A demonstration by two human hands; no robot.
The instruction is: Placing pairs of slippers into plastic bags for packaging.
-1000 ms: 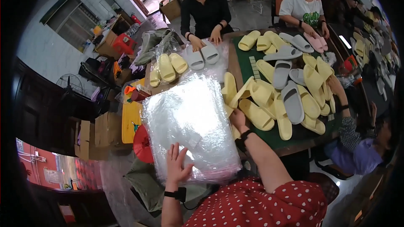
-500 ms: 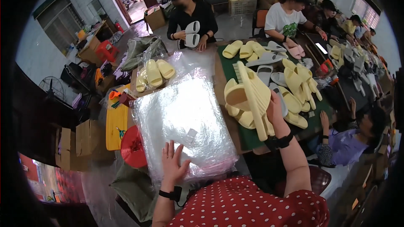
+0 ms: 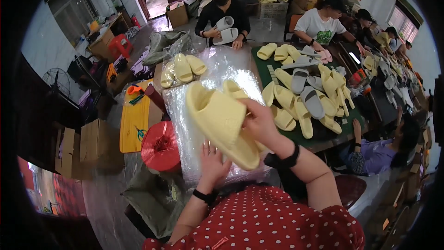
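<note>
Right hand pinches slippers at 3 o'clock side, above film; left hand spread on film, 6 o'clock of slippers. Step looks like transfer; next calls for level lowering.

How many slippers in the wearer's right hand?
2, both yellow: the front slipper, gripped by the right hand, and the second slipper, partly hidden behind it. More could be hidden.

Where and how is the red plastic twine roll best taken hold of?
Grip the red plastic twine roll by its outer rim, probably with the left hand spread, from its near left: it is broad and round, and clear plastic sheets lie close on its right.
</note>
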